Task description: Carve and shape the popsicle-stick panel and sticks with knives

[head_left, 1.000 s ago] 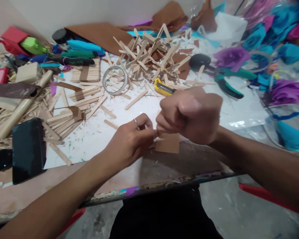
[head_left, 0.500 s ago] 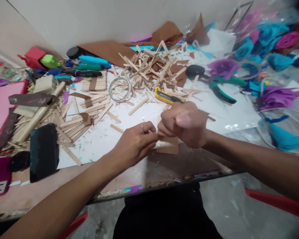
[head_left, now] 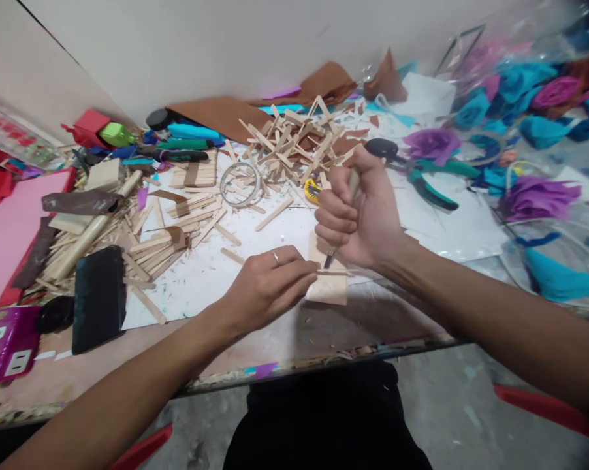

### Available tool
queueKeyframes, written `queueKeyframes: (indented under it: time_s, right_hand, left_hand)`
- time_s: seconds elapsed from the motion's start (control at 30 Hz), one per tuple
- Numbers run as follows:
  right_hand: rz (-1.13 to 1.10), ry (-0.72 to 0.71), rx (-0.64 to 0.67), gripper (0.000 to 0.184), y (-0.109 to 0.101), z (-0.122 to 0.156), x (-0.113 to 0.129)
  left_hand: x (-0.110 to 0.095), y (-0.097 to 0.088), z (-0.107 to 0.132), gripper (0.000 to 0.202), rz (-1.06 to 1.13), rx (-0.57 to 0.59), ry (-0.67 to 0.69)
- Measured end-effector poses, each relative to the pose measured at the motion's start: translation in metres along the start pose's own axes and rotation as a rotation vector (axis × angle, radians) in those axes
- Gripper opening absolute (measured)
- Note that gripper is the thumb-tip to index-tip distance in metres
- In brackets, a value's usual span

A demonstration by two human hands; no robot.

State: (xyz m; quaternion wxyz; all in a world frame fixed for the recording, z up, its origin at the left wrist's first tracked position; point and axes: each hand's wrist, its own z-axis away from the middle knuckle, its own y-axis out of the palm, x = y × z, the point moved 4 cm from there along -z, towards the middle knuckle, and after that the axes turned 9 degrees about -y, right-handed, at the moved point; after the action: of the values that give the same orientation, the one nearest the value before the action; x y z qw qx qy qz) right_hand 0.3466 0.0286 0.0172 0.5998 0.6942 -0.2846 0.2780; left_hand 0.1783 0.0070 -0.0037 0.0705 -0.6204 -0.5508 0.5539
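My right hand (head_left: pixel 360 212) is closed in a fist around a chisel-like tool (head_left: pixel 328 259). Its pale handle runs up through the fist, and a short dark metal tip points down. Below that tip lies a small flat tan board (head_left: pixel 331 292). A thin wooden strip (head_left: pixel 341 270) lies across the board, hard to make out. My left hand (head_left: pixel 275 281), with a ring on one finger, pinches the strip's left end against the board. The utility knife (head_left: pixel 313 190), yellow, lies just behind my right hand, partly covered by it.
Craft sticks (head_left: pixel 285 140) are heaped at the back, with more at the left. A tape roll (head_left: pixel 239 184), a phone (head_left: pixel 97 299), green-handled pliers (head_left: pixel 434 189) and crepe paper flowers (head_left: pixel 542 196) lie around. The table's front edge (head_left: pixel 285 367) is close to my lap.
My right hand has risen and turned upright, bringing the tool and its dark tip into sight. My left hand stays by the board. The view has shifted slightly.
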Motion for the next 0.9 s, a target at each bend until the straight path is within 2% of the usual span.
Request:
queueKeyframes:
  time_s: [0.13,0.2,0.27,0.37,0.47,0.57,0.7,0.8,0.9]
  right_hand:
    - [-0.047,0.047,-0.133,0.047,-0.010,0.000,-0.007]
    - [0.004,0.077,-0.190,0.030,-0.012,0.002,-0.012]
    - [0.082,0.069,-0.238,0.022,-0.014,0.004,-0.013]
    - [0.165,0.047,-0.260,0.026,-0.016,0.003,-0.009]
    - [0.210,0.110,-0.231,0.030,-0.018,0.003,-0.006]
    - [0.244,0.180,-0.198,0.040,-0.020,0.006,-0.006]
    - [0.250,0.222,-0.180,0.040,-0.018,0.009,-0.006]
    - [0.240,0.223,-0.200,0.041,-0.017,0.010,-0.006]
    - [0.270,0.162,-0.256,0.041,-0.019,0.008,-0.004]
  left_hand:
    - [-0.007,0.003,-0.001,0.013,0.115,-0.054,-0.032]
    - [-0.008,0.005,-0.001,0.006,0.221,-0.072,-0.125]
    - [-0.008,0.006,-0.001,0.006,0.404,-0.094,-0.277]
    - [-0.008,0.009,0.000,0.012,0.688,-0.106,-0.464]
    - [-0.013,0.011,-0.001,0.014,0.819,-0.113,-0.514]
    - [-0.015,0.013,-0.001,0.014,0.867,-0.121,-0.524]
    - [-0.012,0.018,0.003,0.014,0.887,-0.104,-0.537]
    - [-0.011,0.018,0.005,0.015,0.882,-0.091,-0.538]
    - [-0.009,0.016,0.005,0.018,0.848,-0.107,-0.576]
